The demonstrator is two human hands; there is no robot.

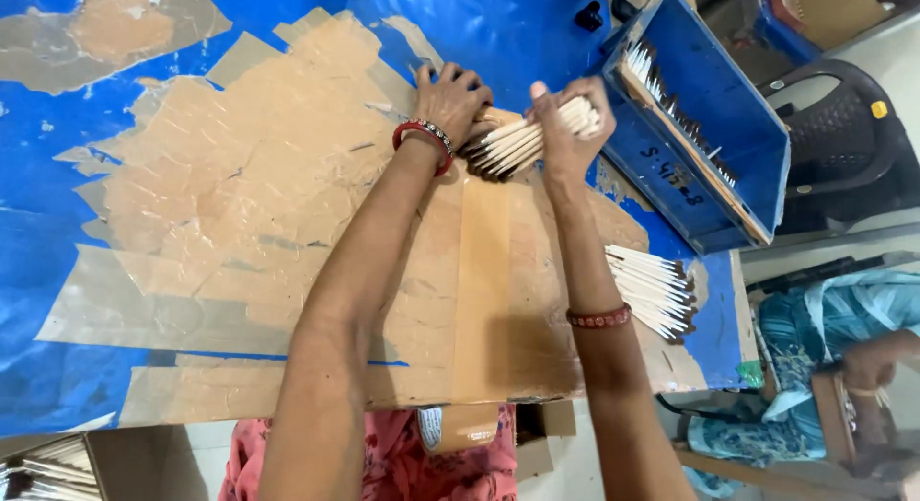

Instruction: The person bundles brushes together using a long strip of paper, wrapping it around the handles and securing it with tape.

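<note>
- Head view: I saw my left hand (452,98) curled over the dark-tipped end of a bundle of pale sticks (522,141), its fingers bent down and closed around that end.
- My right hand (565,127) gripped the other end of the same bundle, fingers wrapped over the top of the sticks and thumb raised above them.
- The bundle lay slanted between the two sets of fingers, just above the table (537,31), a blue top patched with brown tape.
- Just beyond my right fingers stood a blue tray (728,127), tilted, with more sticks lined along its inner wall.
- Below my right fingers, beside my right wrist, a loose pile of sticks (654,290) lay near the table edge, dark tips pointing away from my arm.
- A red bangle (422,137) sat on my left wrist, and a red beaded band (599,318) on my right forearm.
- Well away from my right fingers, past the table edge, another person in teal cloth (824,328) sat.
</note>
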